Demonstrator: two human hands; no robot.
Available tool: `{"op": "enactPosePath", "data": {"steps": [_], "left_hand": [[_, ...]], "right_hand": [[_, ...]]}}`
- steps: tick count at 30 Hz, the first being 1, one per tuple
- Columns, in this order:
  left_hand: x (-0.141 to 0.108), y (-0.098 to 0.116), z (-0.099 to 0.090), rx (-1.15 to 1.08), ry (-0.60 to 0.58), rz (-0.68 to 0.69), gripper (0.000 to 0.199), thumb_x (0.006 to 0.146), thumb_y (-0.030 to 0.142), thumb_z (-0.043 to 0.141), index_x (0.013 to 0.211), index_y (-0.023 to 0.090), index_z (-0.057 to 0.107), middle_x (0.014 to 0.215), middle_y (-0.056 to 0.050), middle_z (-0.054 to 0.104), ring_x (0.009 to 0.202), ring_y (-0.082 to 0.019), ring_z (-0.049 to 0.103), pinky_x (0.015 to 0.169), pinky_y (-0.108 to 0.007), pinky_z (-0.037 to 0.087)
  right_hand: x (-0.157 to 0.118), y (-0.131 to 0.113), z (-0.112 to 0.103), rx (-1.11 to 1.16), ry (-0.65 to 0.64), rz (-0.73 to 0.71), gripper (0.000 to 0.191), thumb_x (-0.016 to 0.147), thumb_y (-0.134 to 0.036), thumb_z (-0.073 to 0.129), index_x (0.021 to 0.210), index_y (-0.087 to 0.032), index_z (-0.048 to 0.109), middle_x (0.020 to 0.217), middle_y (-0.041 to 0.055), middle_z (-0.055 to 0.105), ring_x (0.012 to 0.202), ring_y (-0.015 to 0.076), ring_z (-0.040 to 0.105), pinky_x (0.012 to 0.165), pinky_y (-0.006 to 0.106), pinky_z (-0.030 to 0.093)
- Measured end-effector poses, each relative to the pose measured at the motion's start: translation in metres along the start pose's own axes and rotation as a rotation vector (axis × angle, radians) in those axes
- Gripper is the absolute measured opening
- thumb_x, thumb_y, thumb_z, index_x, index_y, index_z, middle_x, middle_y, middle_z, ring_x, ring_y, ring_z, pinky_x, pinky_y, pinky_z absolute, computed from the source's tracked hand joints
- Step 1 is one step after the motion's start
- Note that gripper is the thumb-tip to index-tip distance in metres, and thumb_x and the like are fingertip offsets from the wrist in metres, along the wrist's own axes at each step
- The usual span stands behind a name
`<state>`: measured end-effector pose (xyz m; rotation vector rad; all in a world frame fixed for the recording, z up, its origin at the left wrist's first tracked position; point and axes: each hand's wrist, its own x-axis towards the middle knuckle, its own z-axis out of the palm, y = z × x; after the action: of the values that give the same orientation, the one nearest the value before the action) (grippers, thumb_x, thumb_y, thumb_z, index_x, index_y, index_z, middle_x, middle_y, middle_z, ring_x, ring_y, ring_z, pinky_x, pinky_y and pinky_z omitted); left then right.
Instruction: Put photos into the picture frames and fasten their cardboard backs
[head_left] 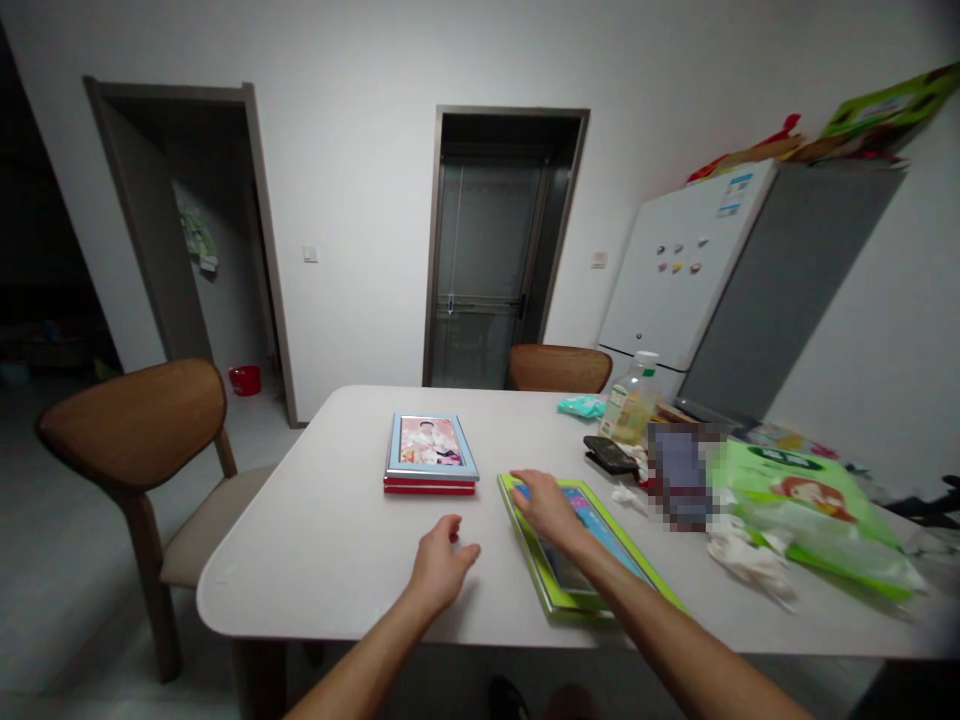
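My left hand (444,562) hovers over the white table (322,560), fingers apart and nothing in them. My right hand (546,508) reaches over the far left part of a green picture frame (551,598), its fingers spread near the frame's top edge. Whether they touch it is not clear. Inside the green frame's border lies a smaller blue picture (600,530), partly covered by my right forearm. Farther back, a light blue photo frame (431,442) rests on top of red frames (429,488) in a neat stack.
On the table's right side are a black wallet-like object (611,455), a bottle (630,405), a teal packet (581,407), crumpled tissues (750,562) and a green package (810,490). Wooden chairs stand at the left (142,425) and far side (561,368).
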<state>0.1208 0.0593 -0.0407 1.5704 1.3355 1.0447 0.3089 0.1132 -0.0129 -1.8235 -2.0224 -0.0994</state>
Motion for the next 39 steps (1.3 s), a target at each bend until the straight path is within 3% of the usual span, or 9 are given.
{"op": "enactPosePath", "data": {"steps": [3, 6, 12, 16, 19, 24, 29, 33, 39], "left_hand": [[0.014, -0.011, -0.020, -0.117, 0.084, -0.081, 0.037, 0.064, 0.020, 0.061, 0.098, 0.011, 0.052, 0.099, -0.012, 0.059, 0.090, -0.019, 0.055, 0.080, -0.029, 0.040], [0.020, -0.019, -0.032, -0.257, 0.138, -0.156, 0.036, 0.065, 0.023, 0.063, 0.096, 0.010, 0.052, 0.094, -0.012, 0.060, 0.086, -0.018, 0.057, 0.075, -0.027, 0.043], [0.018, -0.018, -0.045, -0.576, 0.186, -0.200, 0.038, 0.067, 0.036, 0.061, 0.093, 0.009, 0.052, 0.076, -0.010, 0.063, 0.067, -0.016, 0.061, 0.063, -0.028, 0.047], [0.009, -0.007, -0.043, -0.739, 0.228, -0.088, 0.038, 0.070, 0.039, 0.056, 0.097, 0.013, 0.053, 0.091, -0.009, 0.063, 0.081, -0.018, 0.060, 0.071, -0.029, 0.047], [-0.009, 0.009, -0.039, -0.768, 0.279, -0.006, 0.038, 0.069, 0.034, 0.058, 0.101, 0.013, 0.053, 0.101, -0.007, 0.061, 0.094, -0.020, 0.056, 0.081, -0.029, 0.042], [-0.054, 0.046, -0.040, -0.369, 0.209, 0.256, 0.033, 0.074, 0.023, 0.051, 0.106, 0.017, 0.052, 0.103, -0.003, 0.061, 0.095, -0.020, 0.055, 0.085, -0.029, 0.041], [-0.094, 0.057, -0.040, 0.264, 0.047, 0.621, 0.043, 0.074, 0.016, 0.044, 0.117, 0.018, 0.044, 0.119, -0.006, 0.051, 0.109, -0.021, 0.046, 0.093, -0.032, 0.037], [-0.103, 0.043, -0.033, 0.648, -0.037, 0.916, 0.041, 0.073, 0.017, 0.043, 0.113, 0.014, 0.047, 0.116, -0.012, 0.053, 0.108, -0.023, 0.046, 0.088, -0.034, 0.042], [-0.091, -0.001, -0.003, 0.841, 0.070, 0.895, 0.027, 0.079, 0.024, 0.042, 0.103, 0.020, 0.052, 0.104, -0.006, 0.061, 0.097, -0.021, 0.056, 0.079, -0.033, 0.048]], "right_hand": [[0.025, -0.062, 0.015, 0.045, -0.026, -0.188, 0.037, 0.073, -0.026, 0.048, 0.109, -0.018, 0.052, 0.110, 0.0054, 0.055, 0.101, 0.0166, 0.045, 0.087, 0.023, 0.029], [0.041, -0.098, 0.024, 0.055, -0.041, -0.269, 0.038, 0.069, -0.022, 0.052, 0.106, -0.017, 0.052, 0.107, 0.0082, 0.054, 0.098, 0.0188, 0.045, 0.083, 0.025, 0.031], [0.022, -0.114, 0.018, 0.050, -0.083, -0.356, 0.020, 0.066, -0.016, 0.051, 0.086, -0.015, 0.058, 0.092, 0.0083, 0.055, 0.086, 0.0179, 0.046, 0.074, 0.025, 0.033], [-0.020, -0.118, -0.003, 0.224, -0.102, -0.427, 0.022, 0.062, -0.015, 0.054, 0.083, -0.016, 0.057, 0.088, 0.0068, 0.054, 0.085, 0.0179, 0.046, 0.074, 0.027, 0.035], [-0.043, -0.119, -0.025, 0.501, -0.150, -0.359, 0.027, 0.062, -0.017, 0.055, 0.089, -0.018, 0.057, 0.090, 0.0061, 0.056, 0.086, 0.0177, 0.048, 0.077, 0.029, 0.036], [-0.058, -0.110, -0.055, 1.146, -0.087, 0.081, 0.050, 0.071, -0.041, 0.047, 0.117, -0.022, 0.041, 0.119, 0.0083, 0.047, 0.104, 0.0206, 0.045, 0.080, 0.034, 0.039], [-0.084, -0.096, -0.068, 1.535, -0.071, 0.379, 0.064, 0.070, -0.049, 0.045, 0.127, -0.025, 0.027, 0.106, 0.0080, 0.057, 0.094, 0.0211, 0.054, 0.072, 0.033, 0.044], [-0.097, -0.084, -0.057, 1.496, -0.143, 0.481, 0.076, 0.062, -0.041, 0.057, 0.127, -0.015, 0.028, 0.084, 0.0052, 0.065, 0.075, 0.0186, 0.060, 0.071, 0.031, 0.044], [-0.084, -0.065, -0.014, 1.032, -0.177, 0.357, 0.070, 0.057, -0.019, 0.052, 0.123, -0.006, 0.034, 0.084, 0.0067, 0.065, 0.075, 0.0180, 0.059, 0.071, 0.028, 0.044]]}}
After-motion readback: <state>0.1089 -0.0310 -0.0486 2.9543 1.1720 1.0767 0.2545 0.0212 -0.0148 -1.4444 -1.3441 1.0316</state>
